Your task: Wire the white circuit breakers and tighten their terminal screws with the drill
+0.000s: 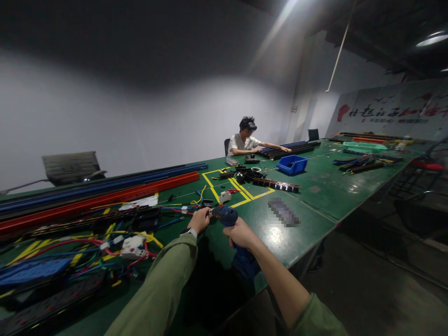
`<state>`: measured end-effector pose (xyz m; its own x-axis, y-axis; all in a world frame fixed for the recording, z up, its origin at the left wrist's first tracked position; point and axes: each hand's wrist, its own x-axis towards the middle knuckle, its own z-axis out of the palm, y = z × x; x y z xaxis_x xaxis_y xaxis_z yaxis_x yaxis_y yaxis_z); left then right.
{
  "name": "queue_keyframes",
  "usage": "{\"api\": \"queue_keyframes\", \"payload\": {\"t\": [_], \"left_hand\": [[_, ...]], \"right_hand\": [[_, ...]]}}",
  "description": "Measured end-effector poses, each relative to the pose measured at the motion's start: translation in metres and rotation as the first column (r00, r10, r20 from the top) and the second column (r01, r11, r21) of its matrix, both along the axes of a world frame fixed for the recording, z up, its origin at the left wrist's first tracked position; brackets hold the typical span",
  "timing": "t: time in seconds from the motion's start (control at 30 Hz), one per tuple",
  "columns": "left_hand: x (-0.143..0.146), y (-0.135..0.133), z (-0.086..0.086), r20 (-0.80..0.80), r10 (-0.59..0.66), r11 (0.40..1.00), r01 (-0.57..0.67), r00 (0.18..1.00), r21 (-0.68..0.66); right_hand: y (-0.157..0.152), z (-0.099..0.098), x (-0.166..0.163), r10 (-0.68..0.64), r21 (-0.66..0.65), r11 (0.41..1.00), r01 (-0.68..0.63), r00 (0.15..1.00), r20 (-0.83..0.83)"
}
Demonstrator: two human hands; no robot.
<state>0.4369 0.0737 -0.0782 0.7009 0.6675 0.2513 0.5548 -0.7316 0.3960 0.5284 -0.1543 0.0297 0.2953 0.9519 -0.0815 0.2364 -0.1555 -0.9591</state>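
My right hand (241,233) is wrapped round the grip of a blue cordless drill (227,214), whose nose points left over the green table. At the tip of the drill, my left hand (199,220) is closed, with its fingers pinched together. What lies between those fingers is too small to make out. A white socket-like part (225,196) with a red piece beside it lies just beyond the drill. Coloured wires (175,207) run along the table by my left hand.
Orange rails (105,200) and blue rails (140,177) lie at the left. Wired white parts (133,247) and power strips (35,273) are nearer. A blue bin (292,164) stands ahead; a blurred flat object (283,213) lies right. Across the table, a person (241,140) reaches over dark rails.
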Motion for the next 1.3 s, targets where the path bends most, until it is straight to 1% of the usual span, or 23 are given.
{"api": "queue_keyframes", "payload": {"t": [0.37, 1.03, 1.3], "left_hand": [[-0.0003, 0.0011, -0.0016, 0.001, -0.003, 1.000, 0.003, 1.000, 0.014], [0.0002, 0.0054, -0.0045, -0.002, -0.016, 1.000, 0.016, 1.000, 0.008], [0.0004, 0.0085, -0.0105, 0.033, -0.022, 1.000, 0.021, 0.999, 0.019]], "right_hand": [[-0.0010, 0.0006, -0.0012, -0.008, -0.007, 1.000, 0.008, 1.000, 0.020], [0.0005, -0.0011, -0.0011, -0.002, 0.024, 1.000, 0.002, 1.000, -0.008], [0.0003, -0.0033, 0.0007, -0.001, 0.022, 1.000, 0.001, 1.000, -0.014]]}}
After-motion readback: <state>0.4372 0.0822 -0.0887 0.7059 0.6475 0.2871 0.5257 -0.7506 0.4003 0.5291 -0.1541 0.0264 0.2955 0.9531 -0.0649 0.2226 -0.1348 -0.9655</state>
